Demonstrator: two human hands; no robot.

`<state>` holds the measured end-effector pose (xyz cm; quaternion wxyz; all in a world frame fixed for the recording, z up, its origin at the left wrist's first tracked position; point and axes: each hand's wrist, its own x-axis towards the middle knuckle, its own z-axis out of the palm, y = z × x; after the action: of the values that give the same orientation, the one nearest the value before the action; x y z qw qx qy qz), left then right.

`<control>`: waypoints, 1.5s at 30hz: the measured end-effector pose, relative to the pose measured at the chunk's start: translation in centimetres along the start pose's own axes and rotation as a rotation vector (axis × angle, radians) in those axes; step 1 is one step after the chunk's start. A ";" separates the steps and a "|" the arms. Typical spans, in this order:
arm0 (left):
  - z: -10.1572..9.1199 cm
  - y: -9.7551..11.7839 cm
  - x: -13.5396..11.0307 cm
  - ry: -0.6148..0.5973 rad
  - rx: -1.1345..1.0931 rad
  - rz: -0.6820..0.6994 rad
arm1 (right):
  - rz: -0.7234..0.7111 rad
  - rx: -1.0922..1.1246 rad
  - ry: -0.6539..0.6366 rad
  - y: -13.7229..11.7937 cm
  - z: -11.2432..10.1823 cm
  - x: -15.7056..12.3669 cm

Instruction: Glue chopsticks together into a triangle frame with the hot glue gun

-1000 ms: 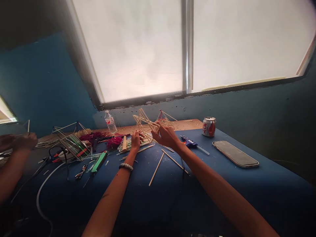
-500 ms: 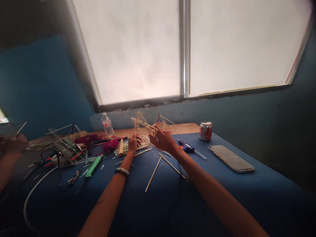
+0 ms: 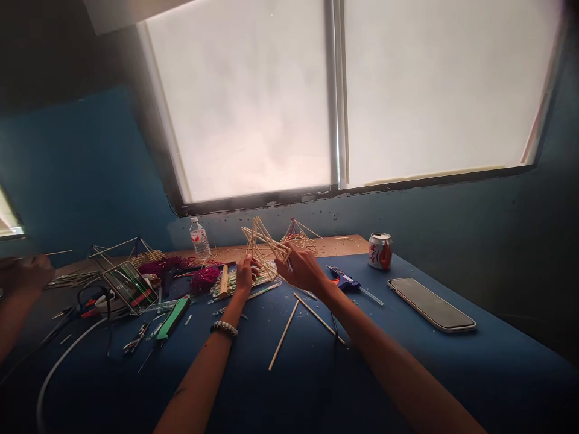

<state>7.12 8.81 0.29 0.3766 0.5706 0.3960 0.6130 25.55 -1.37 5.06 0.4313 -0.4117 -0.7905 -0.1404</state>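
Left hand (image 3: 246,276) and right hand (image 3: 301,269) both grip a wooden-stick star frame (image 3: 265,246), held raised above the blue-covered table (image 3: 253,374) at centre; a hot glue gun (image 3: 344,279) lies just right of the right hand.

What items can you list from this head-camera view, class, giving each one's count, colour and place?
Window: 1, frosted white, above the table
Table cloth: 1, blue, covering the table
Stick frame: 1, pale wood, between the hands
Other stick frames: at least 2, pale wood, farther back
Loose sticks: at least 3, pale wood, on the cloth
Water bottle: 1, clear, back of the table
Drink can: 1, red and white, back right
Smartphone: 1, grey, right side
Glue gun: 1, blue, beside the right hand
Cutter: 1, green, left of centre
Magenta yarn: several tufts, back left
White cable: 1, white, lower left
Co-worker's hand: 1, far left
Bead bracelet: 1, white, left wrist
Left hand: 1, on the frame
Right hand: 1, on the frame
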 end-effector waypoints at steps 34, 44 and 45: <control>-0.1 0.2 0.0 0.021 -0.089 -0.091 | 0.055 0.068 0.123 0.2 0.7 0.0; 0.2 0.8 -0.8 -0.210 -0.017 -0.104 | 0.379 0.518 0.207 0.8 1.7 0.8; 0.3 1.1 -0.9 -0.226 -0.020 -0.105 | 0.398 0.586 0.202 0.8 1.7 0.9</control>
<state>7.44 7.57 0.91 0.4559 0.6108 0.3741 0.5283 24.98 0.60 4.68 0.6255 -0.4006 -0.6550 0.1388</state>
